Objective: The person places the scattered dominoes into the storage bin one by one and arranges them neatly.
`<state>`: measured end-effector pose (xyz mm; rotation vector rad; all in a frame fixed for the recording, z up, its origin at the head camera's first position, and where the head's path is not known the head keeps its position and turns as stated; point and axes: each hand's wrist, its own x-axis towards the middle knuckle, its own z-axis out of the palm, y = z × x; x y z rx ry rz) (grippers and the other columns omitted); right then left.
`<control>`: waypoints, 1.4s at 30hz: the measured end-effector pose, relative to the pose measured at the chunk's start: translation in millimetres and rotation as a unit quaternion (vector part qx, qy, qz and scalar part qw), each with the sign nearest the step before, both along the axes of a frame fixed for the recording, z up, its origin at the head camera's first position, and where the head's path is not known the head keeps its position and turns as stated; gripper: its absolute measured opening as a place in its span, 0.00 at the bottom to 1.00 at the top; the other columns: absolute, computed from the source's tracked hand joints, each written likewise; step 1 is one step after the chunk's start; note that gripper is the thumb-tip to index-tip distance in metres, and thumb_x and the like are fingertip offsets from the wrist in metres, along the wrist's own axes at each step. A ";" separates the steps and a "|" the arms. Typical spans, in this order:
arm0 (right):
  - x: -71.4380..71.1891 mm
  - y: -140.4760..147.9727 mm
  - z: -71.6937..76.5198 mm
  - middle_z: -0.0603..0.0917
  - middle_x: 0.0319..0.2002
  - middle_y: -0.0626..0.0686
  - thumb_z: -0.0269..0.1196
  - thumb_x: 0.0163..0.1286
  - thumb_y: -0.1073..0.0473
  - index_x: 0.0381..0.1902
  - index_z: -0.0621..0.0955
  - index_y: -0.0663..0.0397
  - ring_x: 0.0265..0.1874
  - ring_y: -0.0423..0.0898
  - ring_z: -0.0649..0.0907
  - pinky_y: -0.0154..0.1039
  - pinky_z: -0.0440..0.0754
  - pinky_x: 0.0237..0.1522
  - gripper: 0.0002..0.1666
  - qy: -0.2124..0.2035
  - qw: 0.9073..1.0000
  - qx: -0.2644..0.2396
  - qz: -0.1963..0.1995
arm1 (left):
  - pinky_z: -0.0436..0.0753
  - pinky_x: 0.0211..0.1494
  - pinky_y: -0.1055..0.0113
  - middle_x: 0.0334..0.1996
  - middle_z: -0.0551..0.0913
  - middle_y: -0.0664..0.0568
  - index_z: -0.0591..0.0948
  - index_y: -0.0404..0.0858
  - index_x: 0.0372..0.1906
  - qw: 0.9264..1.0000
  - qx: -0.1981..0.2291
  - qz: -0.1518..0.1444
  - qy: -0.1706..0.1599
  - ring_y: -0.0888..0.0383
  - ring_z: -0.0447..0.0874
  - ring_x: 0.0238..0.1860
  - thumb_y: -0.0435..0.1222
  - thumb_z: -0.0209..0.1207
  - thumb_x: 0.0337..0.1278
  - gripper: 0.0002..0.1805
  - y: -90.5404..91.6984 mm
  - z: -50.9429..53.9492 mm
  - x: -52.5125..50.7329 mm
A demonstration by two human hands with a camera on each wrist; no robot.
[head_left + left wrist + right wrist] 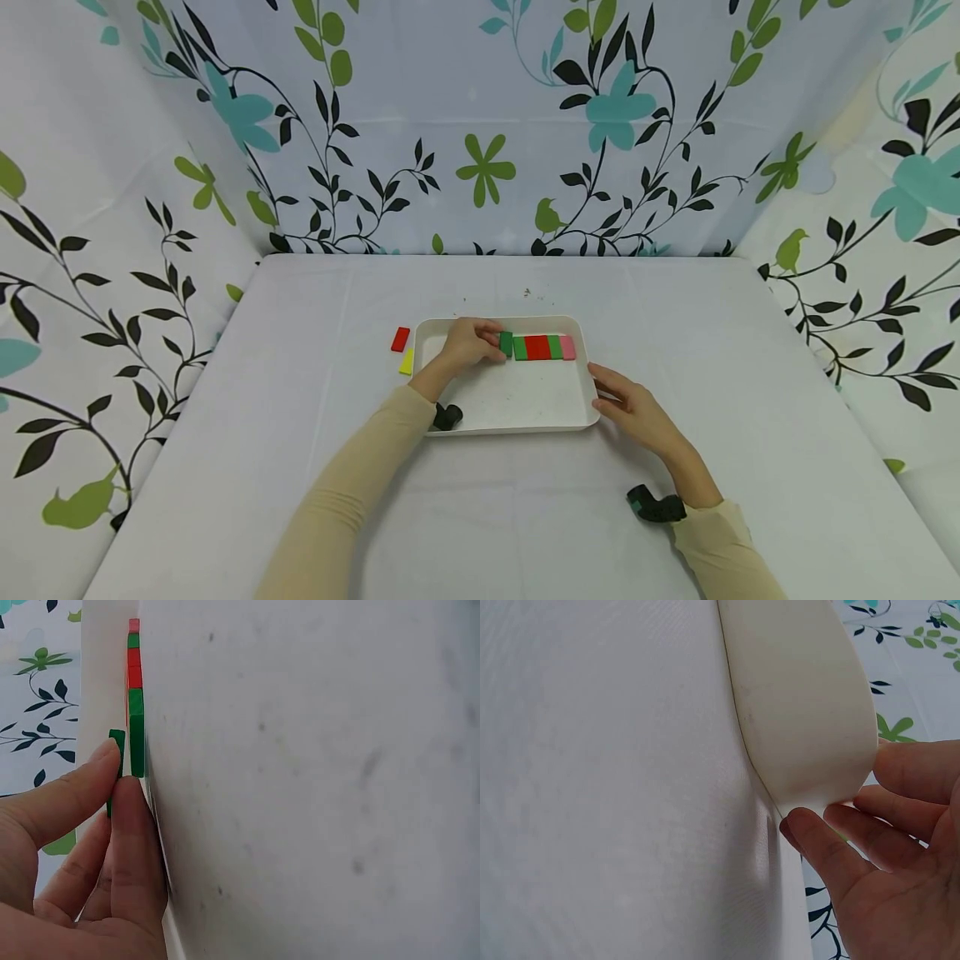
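In the head view my left hand (468, 343) reaches over the far left part of a white tray (517, 408). Its thumb and fingers pinch a small green tile (506, 344), also visible in the left wrist view. Just right of it lies a row of flat tiles along the tray's far side: a green tile (521, 348), red tiles (537, 347), another green tile (555, 347) and a pink tile (568, 347). At the tray's right edge, my right hand (633, 410) touches the rim and outer wall near the corner with slightly bent fingers.
Outside the tray's left edge, a red tile (401, 339) and a yellow tile (407, 362) lie on the white-covered table (300, 350). Black wrist devices sit at both wrists. Leaf-patterned cloth (483, 171) stands around the table's back and sides.
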<state>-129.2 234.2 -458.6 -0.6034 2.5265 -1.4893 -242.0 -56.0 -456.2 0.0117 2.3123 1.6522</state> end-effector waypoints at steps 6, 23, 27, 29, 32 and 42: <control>-0.1 1.3 -0.8 0.61 0.71 0.71 0.58 0.71 0.68 0.71 0.60 0.73 0.65 0.69 0.70 0.48 0.75 0.59 0.34 0.000 1.000 -0.002 0.001 | 0.78 0.30 0.75 0.29 0.80 0.49 0.84 0.33 0.51 1.000 -0.002 -0.003 0.000 0.60 0.76 0.29 0.20 0.72 0.37 0.27 0.9 0.9 0.7; 0.2 2.6 -1.1 0.60 0.72 0.69 0.58 0.72 0.64 0.73 0.59 0.69 0.67 0.67 0.69 0.28 0.74 0.59 0.36 -0.011 1.000 -0.004 0.004 | 0.77 0.29 0.76 0.27 0.82 0.50 0.83 0.33 0.52 0.998 -0.053 -0.017 0.018 0.61 0.77 0.27 0.22 0.73 0.38 0.28 5.3 -0.4 0.7; 0.1 2.7 -1.5 0.60 0.72 0.69 0.58 0.72 0.65 0.73 0.59 0.69 0.67 0.67 0.69 0.26 0.73 0.58 0.36 -0.012 1.000 -0.005 0.004 | 0.77 0.29 0.76 0.27 0.83 0.50 0.83 0.32 0.52 0.998 -0.058 -0.022 0.022 0.61 0.78 0.27 0.23 0.73 0.38 0.28 5.5 -1.9 -0.1; 0.0 2.8 -1.7 0.60 0.72 0.69 0.58 0.72 0.66 0.72 0.60 0.69 0.67 0.67 0.69 0.25 0.73 0.58 0.35 -0.013 1.000 -0.007 0.004 | 0.77 0.29 0.76 0.27 0.82 0.50 0.83 0.32 0.53 0.998 -0.060 -0.025 0.023 0.61 0.78 0.27 0.23 0.72 0.39 0.28 5.4 -2.0 -0.3; 0.0 2.6 -2.0 0.60 0.72 0.69 0.58 0.72 0.65 0.72 0.60 0.69 0.67 0.68 0.68 0.23 0.72 0.57 0.36 -0.015 1.000 -0.011 0.004 | 0.77 0.29 0.76 0.27 0.82 0.50 0.83 0.32 0.53 0.997 -0.062 -0.027 0.022 0.61 0.77 0.27 0.23 0.72 0.39 0.28 5.2 -1.5 -0.1; -1.0 2.1 -2.5 0.61 0.72 0.69 0.58 0.72 0.65 0.72 0.60 0.70 0.67 0.67 0.69 0.39 0.76 0.61 0.35 -0.012 1.000 -0.005 0.004 | 0.76 0.29 0.76 0.27 0.82 0.50 0.82 0.31 0.53 0.997 -0.061 -0.032 0.024 0.61 0.77 0.27 0.23 0.72 0.39 0.28 3.5 -0.9 -0.4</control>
